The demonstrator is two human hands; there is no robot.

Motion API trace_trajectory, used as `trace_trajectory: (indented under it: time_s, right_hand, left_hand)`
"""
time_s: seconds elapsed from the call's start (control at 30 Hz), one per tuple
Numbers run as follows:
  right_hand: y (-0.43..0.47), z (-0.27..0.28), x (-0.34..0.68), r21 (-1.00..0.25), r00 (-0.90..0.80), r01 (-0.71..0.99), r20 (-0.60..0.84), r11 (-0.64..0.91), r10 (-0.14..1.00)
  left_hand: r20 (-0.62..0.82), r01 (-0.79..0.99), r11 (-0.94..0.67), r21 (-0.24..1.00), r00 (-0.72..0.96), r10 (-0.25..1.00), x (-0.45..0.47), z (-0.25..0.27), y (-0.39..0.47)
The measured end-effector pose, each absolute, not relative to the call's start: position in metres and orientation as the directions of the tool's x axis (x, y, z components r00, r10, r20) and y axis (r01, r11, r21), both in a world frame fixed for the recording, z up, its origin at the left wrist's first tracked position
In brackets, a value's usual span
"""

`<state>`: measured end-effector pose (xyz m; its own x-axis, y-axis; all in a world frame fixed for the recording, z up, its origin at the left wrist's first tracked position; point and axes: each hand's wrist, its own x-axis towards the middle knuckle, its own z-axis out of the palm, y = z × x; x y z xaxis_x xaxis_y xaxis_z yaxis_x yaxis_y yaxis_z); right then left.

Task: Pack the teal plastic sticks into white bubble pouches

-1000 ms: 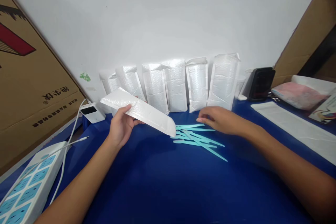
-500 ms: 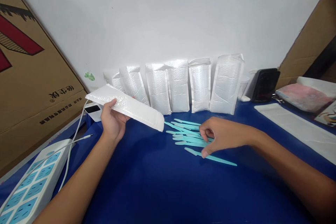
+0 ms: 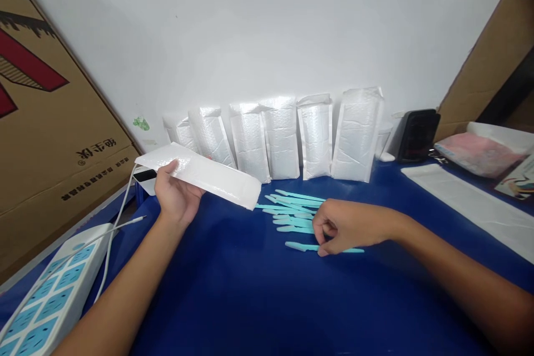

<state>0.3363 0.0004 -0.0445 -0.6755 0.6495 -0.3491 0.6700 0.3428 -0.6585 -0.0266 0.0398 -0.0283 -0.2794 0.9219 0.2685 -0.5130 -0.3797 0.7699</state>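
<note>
My left hand (image 3: 177,194) is closed around a white bubble mailer (image 3: 208,175), thumb on top and fingers beneath. The mailer is tilted above the table, its right end lower than its left. Over the table's middle, my right hand (image 3: 342,228) pinches one teal eyebrow razor (image 3: 300,246) between thumb and fingers, which hide its middle part. Several more teal eyebrow razors (image 3: 292,214) lie in a loose pile just behind it, partly covered by that hand.
Several white bubble mailers (image 3: 281,139) stand along the wall. A power strip (image 3: 62,283) with a white cable (image 3: 112,245) lies at left, beside a large cardboard box (image 3: 54,122). At right are a black case (image 3: 418,136), a flat white mailer (image 3: 471,203) and a pink packet (image 3: 479,150).
My right hand has closed its thumb and fingers on the nearest razor, which has turned more level and shifted slightly left. My left hand still holds the mailer.
</note>
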Motion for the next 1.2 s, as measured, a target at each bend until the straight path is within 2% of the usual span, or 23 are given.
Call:
trace_trajectory:
  time_s: [0.1, 0.23, 0.3, 0.47, 0.63, 0.7, 0.77, 0.87, 0.93, 1.03, 1.13, 1.2]
  right_hand:
    - [0.001, -0.05, 0.329, -0.675, -0.662, 0.624, -0.187, 0.394, 0.726]
    - [0.007, -0.059, 0.323, -0.541, -0.599, 0.663, 0.032, 0.518, 0.8]
    - [0.008, -0.062, 0.322, -0.495, -0.58, 0.677, 0.098, 0.545, 0.809]
    - [0.003, -0.061, 0.318, -0.459, -0.573, 0.653, 0.222, 0.603, 0.789]
    - [0.0, -0.062, 0.315, -0.458, -0.552, 0.618, 0.327, 0.639, 0.767]
    - [0.0, -0.063, 0.315, -0.49, -0.511, 0.6, 0.374, 0.632, 0.774]
    - [-0.002, -0.063, 0.314, -0.589, -0.458, 0.56, 0.366, 0.583, 0.81]
    - [-0.006, -0.061, 0.311, -0.756, -0.464, 0.376, 0.347, 0.536, 0.815]
    - [-0.01, -0.059, 0.307, -0.78, -0.52, 0.243, 0.397, 0.577, 0.756]
    - [-0.014, -0.049, 0.301, -0.772, -0.535, 0.173, 0.447, 0.611, 0.717]
    - [-0.013, -0.027, 0.312, -0.862, -0.321, 0.198, 0.392, 0.466, 0.862]
    - [-0.009, -0.006, 0.337, -0.889, -0.086, 0.245, 0.377, 0.387, 0.922]
  left_hand:
    - [0.171, -0.574, -0.287, 0.767, -0.248, 0.954, -0.023, -0.028, 0.039]
    - [-0.129, -0.673, -0.088, 0.734, -0.266, 0.955, -0.015, -0.03, 0.037]
    - [-0.202, -0.697, -0.037, 0.716, -0.258, 0.945, -0.012, -0.031, 0.036]
    - [-0.205, -0.68, 0.089, 0.728, -0.092, 0.974, -0.009, -0.036, 0.034]
    - [-0.14, -0.592, 0.079, 0.802, -0.056, 0.989, -0.007, -0.033, 0.029]
    - [-0.087, -0.564, 0.065, 0.823, -0.013, 0.996, -0.002, -0.032, 0.024]
    - [-0.052, -0.543, 0.083, 0.836, 0.072, 0.996, 0.006, -0.035, 0.018]
    - [-0.163, -0.431, 0.288, 0.855, 0.303, 0.939, 0.02, -0.049, 0.007]
    - [-0.263, -0.278, 0.425, 0.861, 0.472, 0.842, 0.03, -0.063, 0.0]
    - [-0.294, -0.135, 0.462, 0.876, 0.609, 0.736, 0.041, -0.076, -0.009]
    - [-0.283, -0.043, 0.427, 0.903, 0.69, 0.666, 0.047, -0.076, -0.014]
    - [-0.257, 0.0, 0.341, 0.94, 0.658, 0.707, 0.05, -0.073, -0.015]
